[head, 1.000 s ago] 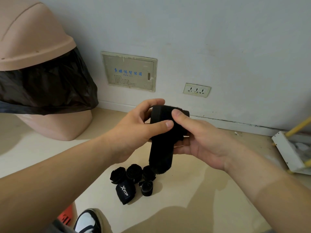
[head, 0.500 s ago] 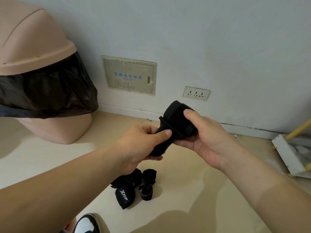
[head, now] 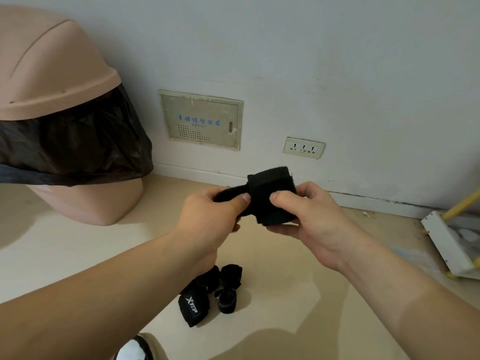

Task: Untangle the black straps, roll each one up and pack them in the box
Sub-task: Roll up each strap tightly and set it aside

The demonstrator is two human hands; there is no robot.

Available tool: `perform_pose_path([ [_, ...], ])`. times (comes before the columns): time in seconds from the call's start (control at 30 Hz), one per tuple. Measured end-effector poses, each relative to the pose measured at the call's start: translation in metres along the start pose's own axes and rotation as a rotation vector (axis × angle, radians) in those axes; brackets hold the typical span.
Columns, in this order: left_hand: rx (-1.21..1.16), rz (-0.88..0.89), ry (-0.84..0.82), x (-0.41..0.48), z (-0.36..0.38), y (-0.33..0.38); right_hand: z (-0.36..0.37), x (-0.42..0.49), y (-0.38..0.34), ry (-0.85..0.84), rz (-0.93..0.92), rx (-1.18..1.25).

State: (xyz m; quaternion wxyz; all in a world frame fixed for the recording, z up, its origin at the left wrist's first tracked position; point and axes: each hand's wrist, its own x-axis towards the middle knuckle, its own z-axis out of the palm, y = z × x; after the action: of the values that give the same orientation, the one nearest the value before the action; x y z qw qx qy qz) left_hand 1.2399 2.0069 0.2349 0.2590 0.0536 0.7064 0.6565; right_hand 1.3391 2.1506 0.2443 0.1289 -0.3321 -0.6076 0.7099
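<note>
Strap [head: 271, 197] sits in mid-air between both hands, well above the floor, partly wound into a fat black roll with a loose tail running out toward the left. The right hand [head: 309, 219] cradles the roll: thumb pressed on its near face, fingers curled under and behind it, so that grip is closed snugly around the bundle, which probably keeps the turns from springing loose. The left hand [head: 210, 219] pinches the tail just beside the roll, thumb on top and fingers folded beneath, closed tight on the fabric; holding it taut like this looks meant to feed the tail on with tension so the roll stays compact. My judgement is that the rolling of this strap is nearly finished, with only that short tail left to wind. Below the two grips, on the floor [head: 298, 320], lies a cluster of straps [head: 217, 289], some already rolled, one bearing white lettering; whether any in that pile are still tangled I cannot tell. A shoe [head: 135, 350] shows at the bottom edge, nearer than the pile. Beyond the grips, a wall panel [head: 201, 119] and a socket [head: 303, 148] sit low on the wall, and a bin [head: 52, 81] with a black liner stands far left. No box is in view.
</note>
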Motion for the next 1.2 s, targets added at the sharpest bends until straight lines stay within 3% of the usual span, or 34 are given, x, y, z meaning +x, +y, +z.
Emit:
perform_pose_path([
  [0.2, 0.102, 0.137, -0.001, 0.005, -0.006, 0.003, 0.006, -0.004, 0.013, -0.108, -0.022, -0.103],
  [0.67, 0.374, 0.348, -0.113, -0.003, 0.000, -0.008, 0.011, -0.005, 0.025, 0.054, -0.090, -0.186],
  [0.97, 0.572, 0.315, -0.296, -0.026, 0.017, -0.023, 0.027, -0.014, 0.033, 0.112, 0.029, -0.146],
  [1.2, 0.633, 0.309, -0.186, -0.012, 0.014, -0.020, 0.023, -0.016, 0.032, 0.027, 0.116, -0.034],
])
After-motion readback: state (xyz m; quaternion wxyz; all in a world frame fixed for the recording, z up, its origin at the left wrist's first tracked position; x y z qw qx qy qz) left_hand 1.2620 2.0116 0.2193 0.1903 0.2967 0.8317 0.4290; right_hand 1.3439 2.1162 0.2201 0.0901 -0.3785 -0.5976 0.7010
